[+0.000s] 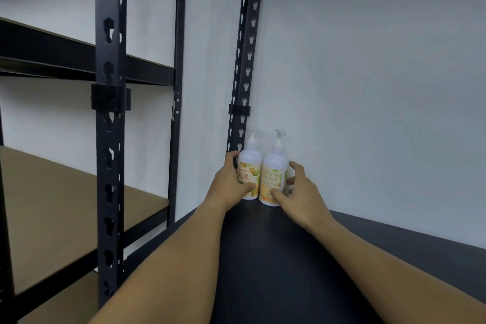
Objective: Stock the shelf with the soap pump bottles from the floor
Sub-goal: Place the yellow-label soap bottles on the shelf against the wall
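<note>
Your left hand (228,183) wraps the left bottle (249,176), fingers curled behind it and thumb across its label. Your right hand (299,192) cups the right bottle (273,181), thumb on the lower label, fingers spread and bent at its far side. Both bottles stand upright between your hands, just beside each other, on the black shelf (276,258), in its back corner by the post (243,81) beyond your left hand.
</note>
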Action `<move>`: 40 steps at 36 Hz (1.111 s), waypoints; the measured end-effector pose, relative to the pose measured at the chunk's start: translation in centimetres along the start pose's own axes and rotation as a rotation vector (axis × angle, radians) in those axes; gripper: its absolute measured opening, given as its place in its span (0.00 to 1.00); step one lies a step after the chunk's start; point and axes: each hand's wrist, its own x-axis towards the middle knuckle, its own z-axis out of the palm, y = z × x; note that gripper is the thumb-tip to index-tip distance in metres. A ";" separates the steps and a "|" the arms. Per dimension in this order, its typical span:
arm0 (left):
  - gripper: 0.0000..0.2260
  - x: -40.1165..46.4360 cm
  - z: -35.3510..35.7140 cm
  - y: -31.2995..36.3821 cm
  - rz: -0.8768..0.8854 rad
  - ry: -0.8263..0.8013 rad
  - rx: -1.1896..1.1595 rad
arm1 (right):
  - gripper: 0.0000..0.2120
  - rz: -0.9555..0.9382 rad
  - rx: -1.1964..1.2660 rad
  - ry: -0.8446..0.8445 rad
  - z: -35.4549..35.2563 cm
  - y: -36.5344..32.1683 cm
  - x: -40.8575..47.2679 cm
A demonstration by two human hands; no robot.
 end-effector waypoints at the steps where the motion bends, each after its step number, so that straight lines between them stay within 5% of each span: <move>1: 0.36 0.0 0.0 0.1 0.000 -0.001 -0.001 | 0.36 -0.009 0.043 0.003 0.0 -0.1 0.2; 12: 0.37 -0.9 -0.9 0.0 -0.092 0.006 0.106 | 0.40 -0.043 0.169 -0.024 0.2 0.0 1.0; 17: 0.35 -1.2 -1.2 -0.6 -0.188 0.010 0.345 | 0.38 -0.047 0.105 0.071 0.7 0.3 1.2; 28: 0.42 -2.2 -1.0 -0.3 -0.401 -0.268 0.820 | 0.47 -0.051 0.095 0.052 1.8 0.5 1.0; 32: 0.42 -2.3 -1.0 0.0 -0.420 -0.339 0.844 | 0.48 -0.064 0.085 -0.022 1.5 0.6 1.1; 40: 0.39 -2.8 -1.3 0.7 -0.398 -0.353 0.855 | 0.48 -0.032 0.009 0.087 1.8 0.3 1.4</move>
